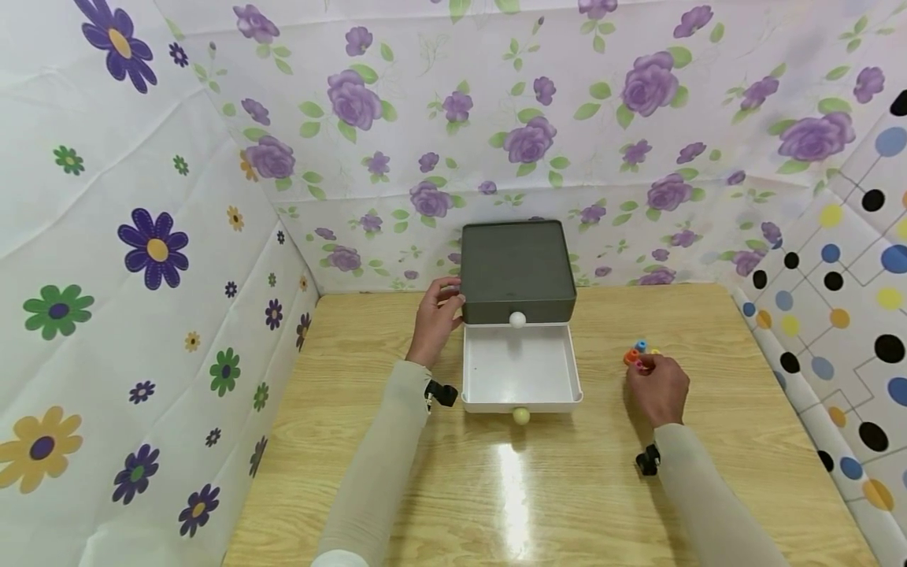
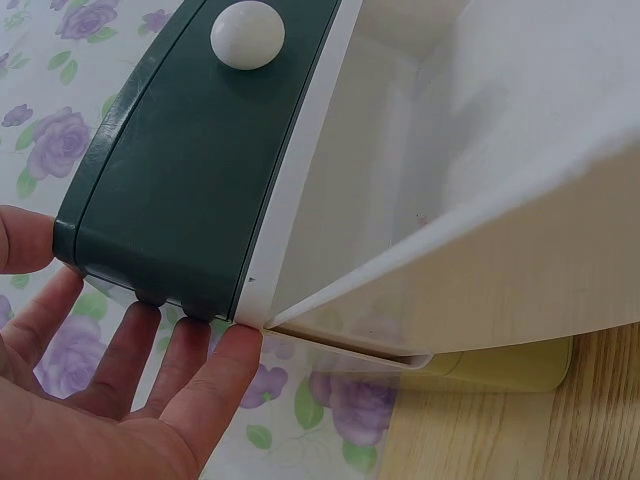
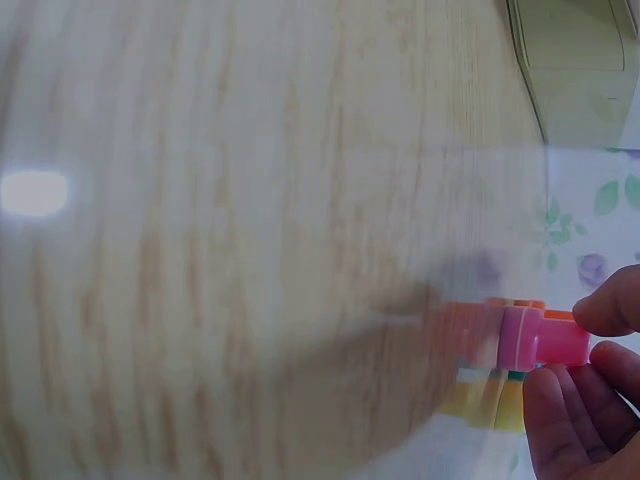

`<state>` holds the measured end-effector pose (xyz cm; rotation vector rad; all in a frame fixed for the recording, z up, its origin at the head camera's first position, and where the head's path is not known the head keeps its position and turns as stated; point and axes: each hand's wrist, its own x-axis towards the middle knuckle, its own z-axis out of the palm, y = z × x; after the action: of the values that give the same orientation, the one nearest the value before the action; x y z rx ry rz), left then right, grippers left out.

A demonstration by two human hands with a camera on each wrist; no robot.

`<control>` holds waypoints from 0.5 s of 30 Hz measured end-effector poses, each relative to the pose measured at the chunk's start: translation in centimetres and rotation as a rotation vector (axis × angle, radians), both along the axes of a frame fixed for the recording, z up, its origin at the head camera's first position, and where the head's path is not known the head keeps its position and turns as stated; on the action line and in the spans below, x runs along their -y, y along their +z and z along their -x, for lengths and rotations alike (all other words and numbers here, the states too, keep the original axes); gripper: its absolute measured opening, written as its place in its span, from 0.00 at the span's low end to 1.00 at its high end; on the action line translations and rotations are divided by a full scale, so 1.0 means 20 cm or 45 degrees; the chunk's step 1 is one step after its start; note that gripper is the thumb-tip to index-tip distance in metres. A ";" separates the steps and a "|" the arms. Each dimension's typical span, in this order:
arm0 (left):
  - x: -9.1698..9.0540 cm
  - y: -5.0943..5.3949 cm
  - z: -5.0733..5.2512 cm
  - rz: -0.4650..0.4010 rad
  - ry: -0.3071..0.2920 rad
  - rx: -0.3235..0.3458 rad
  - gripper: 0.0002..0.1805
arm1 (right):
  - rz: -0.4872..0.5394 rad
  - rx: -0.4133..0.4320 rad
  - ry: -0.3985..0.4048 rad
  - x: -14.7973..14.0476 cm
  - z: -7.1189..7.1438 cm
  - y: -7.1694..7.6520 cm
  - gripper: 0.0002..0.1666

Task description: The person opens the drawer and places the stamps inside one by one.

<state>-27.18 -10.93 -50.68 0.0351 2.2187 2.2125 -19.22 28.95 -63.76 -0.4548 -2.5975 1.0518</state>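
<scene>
A small drawer cabinet (image 1: 519, 264) with a dark grey-green shell stands at the table's back. Its lower white drawer (image 1: 520, 366) is pulled out; the upper front, with a white round knob (image 1: 518, 320), is in. My left hand (image 1: 437, 319) rests against the cabinet's left side, fingertips (image 2: 140, 310) touching its edge. To the right, my right hand (image 1: 659, 386) pinches a small pink plastic piece (image 3: 545, 340), stepped and cylinder-like, between thumb and fingers. Beside it are an orange piece (image 1: 631, 357), a blue piece (image 1: 641, 346) and a yellow piece (image 3: 510, 403), partly hidden.
The light wooden table (image 1: 340, 441) carries the cabinet and the coloured pieces. A pale yellow-green knob (image 1: 521, 416) juts from the drawer's front. Patterned cloth walls (image 1: 383, 157) stand behind and at both sides. Each wrist wears a black camera (image 1: 441, 393).
</scene>
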 end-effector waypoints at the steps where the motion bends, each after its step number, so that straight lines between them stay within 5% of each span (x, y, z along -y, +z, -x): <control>1: 0.00 0.00 0.00 -0.001 0.000 0.000 0.16 | 0.006 0.009 0.001 0.00 0.00 0.00 0.18; 15: 0.00 -0.01 0.00 0.004 0.000 -0.017 0.15 | 0.059 0.087 -0.007 -0.01 -0.01 -0.01 0.20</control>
<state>-27.19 -10.94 -50.78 0.0499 2.2282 2.2153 -19.09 29.21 -63.91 -0.5175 -2.6344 1.1152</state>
